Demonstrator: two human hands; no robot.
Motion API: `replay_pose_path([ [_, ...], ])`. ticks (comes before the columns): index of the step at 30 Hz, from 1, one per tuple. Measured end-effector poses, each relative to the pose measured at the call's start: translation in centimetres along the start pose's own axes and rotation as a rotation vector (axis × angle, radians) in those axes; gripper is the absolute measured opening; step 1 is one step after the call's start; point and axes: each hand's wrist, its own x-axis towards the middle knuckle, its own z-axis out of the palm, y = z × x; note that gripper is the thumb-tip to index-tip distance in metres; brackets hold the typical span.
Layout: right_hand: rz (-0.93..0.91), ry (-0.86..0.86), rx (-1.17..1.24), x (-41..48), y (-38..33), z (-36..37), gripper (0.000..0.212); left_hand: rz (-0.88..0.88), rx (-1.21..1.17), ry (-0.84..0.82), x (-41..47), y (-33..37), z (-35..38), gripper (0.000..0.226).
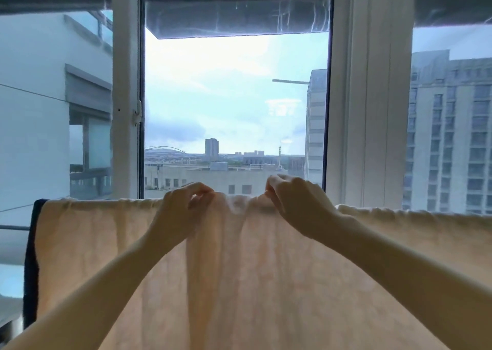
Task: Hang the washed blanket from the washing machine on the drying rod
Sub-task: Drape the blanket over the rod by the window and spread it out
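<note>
- While the pale peach, soft woven blanket (239,283) hangs as a broad sheet below the white-framed window (343,110), its top fold runs level along the foot of that window, from under the left pane to the right edge of view.
- The left hand (183,203) sits on the top fold below the left half of the window's middle pane, fingers curled and meeting the thumb, pinching a bit of the fabric.
- The right hand (295,203) sits below the right half of that pane, fingers curled, nipping a small tuft of the blanket that stands slightly above the fold line.
- Between the two hands, under the middle of the window, the cloth is gathered into creases that fall as long vertical folds.
- Both forearms reach up across the blanket's near face, so the cloth hangs beneath the hands.
- A dark navy strip of cloth (30,256) edges the blanket's left side, below the window's left pane.
- A thin grey bar (13,227) shows left of that strip; whether it carries the blanket I cannot tell, since the fabric covers its support.
- Through the window stand pale city buildings (450,136).
</note>
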Motion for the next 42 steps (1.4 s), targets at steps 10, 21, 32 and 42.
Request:
replay_pose_path([
  [10, -0.129, -0.001, 0.153, 1.0, -2.4, 1.0, 0.032, -0.020, 0.138, -0.062, -0.7, -3.2, -1.9, 0.021],
  [21, -0.215, -0.019, 0.176, 3.3, -5.5, 4.1, 0.030, -0.032, 0.210, -0.150, -1.5, -5.1, -5.5, 0.042],
  [32, -0.083, 0.034, 0.019, 5.1, -7.0, 5.2, 0.017, -0.036, -0.010, -0.066, -0.7, -8.4, -7.7, 0.028],
  [42, 0.067, 0.155, 0.014, 8.7, -10.6, 5.7, 0.018, -0.053, -0.062, 0.197, 1.0, -13.9, -10.7, 0.002],
])
